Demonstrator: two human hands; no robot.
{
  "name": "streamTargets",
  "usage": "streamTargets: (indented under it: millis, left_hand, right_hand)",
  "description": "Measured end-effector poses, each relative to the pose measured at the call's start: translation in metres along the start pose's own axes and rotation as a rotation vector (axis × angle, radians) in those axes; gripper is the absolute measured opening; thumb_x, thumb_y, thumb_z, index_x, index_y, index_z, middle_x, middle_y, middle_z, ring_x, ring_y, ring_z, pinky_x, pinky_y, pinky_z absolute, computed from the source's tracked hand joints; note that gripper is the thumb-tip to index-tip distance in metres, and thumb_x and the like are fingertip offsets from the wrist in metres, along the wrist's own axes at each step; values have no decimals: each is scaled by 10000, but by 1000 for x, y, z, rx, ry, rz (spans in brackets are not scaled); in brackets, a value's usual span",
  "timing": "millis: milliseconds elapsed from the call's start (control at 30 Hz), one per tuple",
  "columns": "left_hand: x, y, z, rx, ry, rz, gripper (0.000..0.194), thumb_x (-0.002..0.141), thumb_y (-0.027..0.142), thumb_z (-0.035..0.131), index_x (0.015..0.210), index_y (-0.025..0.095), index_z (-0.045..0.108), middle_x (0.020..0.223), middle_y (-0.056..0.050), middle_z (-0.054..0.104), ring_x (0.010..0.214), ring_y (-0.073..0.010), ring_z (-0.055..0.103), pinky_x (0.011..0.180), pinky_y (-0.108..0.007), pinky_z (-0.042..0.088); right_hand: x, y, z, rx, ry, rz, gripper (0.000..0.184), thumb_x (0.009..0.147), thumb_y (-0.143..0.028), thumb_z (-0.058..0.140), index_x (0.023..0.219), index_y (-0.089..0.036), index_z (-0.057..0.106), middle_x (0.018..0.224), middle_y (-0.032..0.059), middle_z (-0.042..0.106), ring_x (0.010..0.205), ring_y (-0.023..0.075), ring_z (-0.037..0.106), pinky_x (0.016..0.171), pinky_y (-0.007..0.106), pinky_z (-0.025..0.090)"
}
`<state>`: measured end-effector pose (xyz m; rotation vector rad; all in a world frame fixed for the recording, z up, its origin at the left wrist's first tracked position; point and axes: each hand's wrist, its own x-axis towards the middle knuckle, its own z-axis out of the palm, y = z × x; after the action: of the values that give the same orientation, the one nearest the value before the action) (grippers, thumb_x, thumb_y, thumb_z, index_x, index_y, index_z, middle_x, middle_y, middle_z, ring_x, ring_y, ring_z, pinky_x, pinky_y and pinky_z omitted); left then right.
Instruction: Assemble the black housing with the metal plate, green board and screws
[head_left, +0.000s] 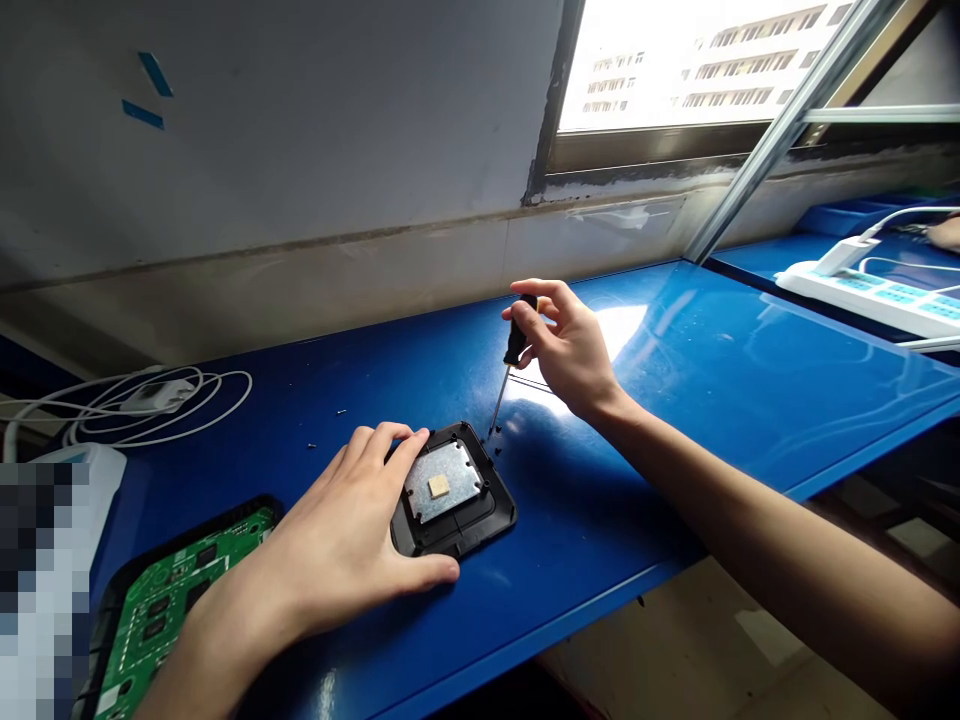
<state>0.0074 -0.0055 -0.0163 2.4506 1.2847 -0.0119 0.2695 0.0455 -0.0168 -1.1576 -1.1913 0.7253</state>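
- On the blue table (420, 660), the black cover (469, 517) lies flat; from its nine o'clock, the left hand (349, 520) clamps opposite edges, likely for steadiness.
- Toward its one o'clock, the right hand (570, 345) pinches the screwdriver (516, 343), tip down beside dark screws (498, 451), seemingly for fine control.

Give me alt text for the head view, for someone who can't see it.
A person's right hand holds a black-handled screwdriver, tip down beside small dark bits on a blue table, while the left hand holds a black cover with a metal plate. A green circuit board lies at lower left.
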Motion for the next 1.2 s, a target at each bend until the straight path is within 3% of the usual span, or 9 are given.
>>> streamTargets:
  millis: [433, 633, 867, 1033, 1200]
  left_hand:
    - [-2, 0, -1, 11, -7, -2, 1098, 693, 713, 768, 1594, 222, 379, 1506, -114, 457, 1340, -366, 447, 1143, -511, 466]
    - [-3, 3, -3, 3, -22, -17, 1111, 690, 717, 767, 1600, 218, 371, 1502, -127, 463, 1341, -385, 457, 1134, -538, 470]
    - [-2, 2, -3, -33, 14, 21, 1035, 701, 648, 798, 1574, 257, 403, 1477, -119, 493, 1332, -398, 478, 1109, -563, 489]
    - [-6, -1, -4, -67, 7, 26, 991, 701, 563, 833, 1557, 291, 413, 1482, -109, 484, 1321, -389, 500, 1100, -547, 505]
    - [-9, 1, -10, -115, -16, 9, 875, 752, 562, 805, 1510, 321, 440, 1477, -90, 488, 1323, -368, 520, 1092, -545, 517]
  right_hand:
    - [2, 3, -1, 26, 28, -5, 342, 899, -467, 711, 1130, -234, 615, 898, 11, 687, 569, 106, 622, 451, 240, 550]
    - [-9, 0, 8, 111, -59, -42, 417, 891, -529, 712, 1172, -247, 588, 934, 10, 697, 605, 115, 622, 490, 255, 571]
    - [-24, -9, 17, 22, -124, -22, 388, 946, -551, 624, 1219, -282, 561, 972, 17, 682, 660, 126, 617, 532, 261, 554]
    - [-20, -5, 13, -405, -218, -31, 301, 971, -455, 605, 1144, -217, 666, 853, 27, 697, 670, 149, 624, 567, 268, 489]
    - [-17, 6, 8, -1034, -331, -94, 288, 976, -380, 586, 1174, -196, 685, 1038, 121, 725, 877, 252, 695, 779, 368, 531]
